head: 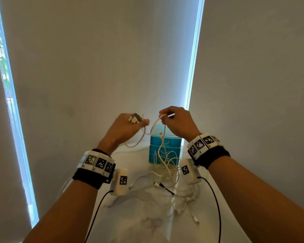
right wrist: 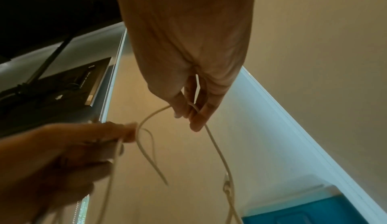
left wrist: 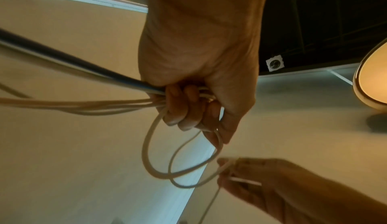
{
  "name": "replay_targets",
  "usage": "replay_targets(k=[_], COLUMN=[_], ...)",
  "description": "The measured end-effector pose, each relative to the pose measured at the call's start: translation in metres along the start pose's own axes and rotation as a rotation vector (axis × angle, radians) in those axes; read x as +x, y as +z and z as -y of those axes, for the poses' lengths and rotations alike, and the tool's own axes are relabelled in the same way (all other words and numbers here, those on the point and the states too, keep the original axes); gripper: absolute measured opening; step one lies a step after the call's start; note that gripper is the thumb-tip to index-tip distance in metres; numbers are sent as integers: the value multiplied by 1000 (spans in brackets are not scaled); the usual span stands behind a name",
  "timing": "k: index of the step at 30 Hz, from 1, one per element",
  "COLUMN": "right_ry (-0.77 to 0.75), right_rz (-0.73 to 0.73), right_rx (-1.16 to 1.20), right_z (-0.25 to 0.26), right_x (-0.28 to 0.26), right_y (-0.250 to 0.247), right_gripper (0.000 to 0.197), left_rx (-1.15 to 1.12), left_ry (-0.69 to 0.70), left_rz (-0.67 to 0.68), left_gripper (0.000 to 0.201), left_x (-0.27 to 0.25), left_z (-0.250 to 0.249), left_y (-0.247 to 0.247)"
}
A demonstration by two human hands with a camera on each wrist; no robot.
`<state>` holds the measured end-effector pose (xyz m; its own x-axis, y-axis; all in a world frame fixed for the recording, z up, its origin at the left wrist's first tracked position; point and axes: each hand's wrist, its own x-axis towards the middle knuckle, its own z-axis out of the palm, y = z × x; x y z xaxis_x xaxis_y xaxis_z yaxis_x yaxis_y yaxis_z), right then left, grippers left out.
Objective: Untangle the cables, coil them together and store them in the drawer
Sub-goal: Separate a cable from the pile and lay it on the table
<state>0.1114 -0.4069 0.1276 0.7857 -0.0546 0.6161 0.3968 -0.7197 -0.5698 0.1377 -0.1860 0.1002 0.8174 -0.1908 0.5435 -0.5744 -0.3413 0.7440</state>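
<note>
Our left hand [head: 128, 126] is curled round a bunch of cable loops [left wrist: 159, 153], and our right hand [head: 178, 122], just beside it, pinches one cable [head: 162, 135] that hangs straight down from its fingers to the pile [head: 165, 172] by the drawers [head: 172, 144].

You are facing pale roller blinds [head: 98, 64] that are hanging down across the windows, with daylight showing through the narrow gaps [head: 194, 55] between them. Greenery [head: 0, 50] is peeking through the gap at your far left. Overhead, a round ceiling lamp [left wrist: 372, 78] is glowing warm beside a dark ceiling panel [left wrist: 324, 20].
</note>
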Motion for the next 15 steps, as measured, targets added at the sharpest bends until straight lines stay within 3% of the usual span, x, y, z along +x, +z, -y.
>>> replay_targets(k=[4, 6, 10, 12, 15], right_ry=[10, 0, -3, 0, -4], right_rz=[-27, -25, -4, 4, 19], right_rx=[137, 179, 226, 267, 317], right_z=[6, 9, 11, 10, 11], right_x=[0, 0, -5, -8, -10], right_y=[5, 6, 6, 5, 3], right_gripper=[28, 33, 35, 34, 36], left_rx=[70, 116, 148, 182, 245], left_ry=[38, 50, 37, 3, -47], left_rz=[188, 205, 163, 71, -74], left_gripper=[30, 32, 42, 41, 61], left_x=[-4, -4, 0, 3, 5], left_z=[8, 9, 14, 20, 29], left_y=[27, 38, 52, 55, 59])
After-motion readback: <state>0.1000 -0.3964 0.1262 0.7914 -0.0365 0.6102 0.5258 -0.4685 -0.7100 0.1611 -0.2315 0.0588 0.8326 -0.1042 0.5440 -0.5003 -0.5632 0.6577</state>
